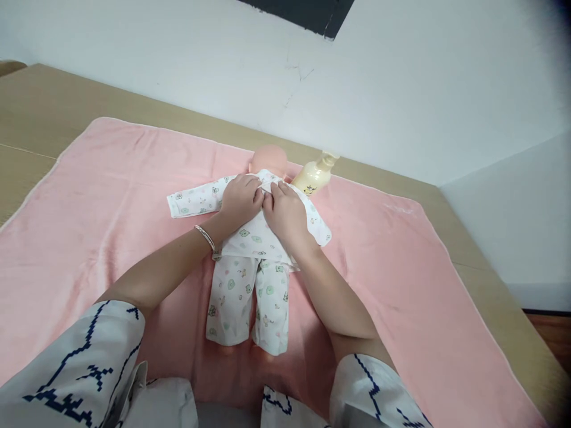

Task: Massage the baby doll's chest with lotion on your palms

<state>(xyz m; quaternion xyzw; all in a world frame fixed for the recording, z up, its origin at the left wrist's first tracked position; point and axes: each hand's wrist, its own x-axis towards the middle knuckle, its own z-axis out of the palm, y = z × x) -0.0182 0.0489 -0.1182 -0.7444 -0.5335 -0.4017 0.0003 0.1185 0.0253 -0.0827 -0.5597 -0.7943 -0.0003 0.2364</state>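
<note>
A baby doll [269,159] lies on the pink blanket, its bald head pointing away from me. It is dressed in a white printed top [254,235] and matching printed trousers [229,300]. High on the doll's chest, my left hand [242,199] has its fingers closed at the front edge of the top near the neck. Beside it, almost touching, my right hand [285,211] pinches the other side of the same front edge. The fingertips partly cover the cloth where they meet. The doll's sleeves spread out to both sides.
A pale yellow pump bottle [314,175] lies tilted by the doll's head, to the right. The pink blanket [134,238] covers much of the wooden table [464,261]. Behind the table rises a white wall [401,89] with a dark panel [307,15].
</note>
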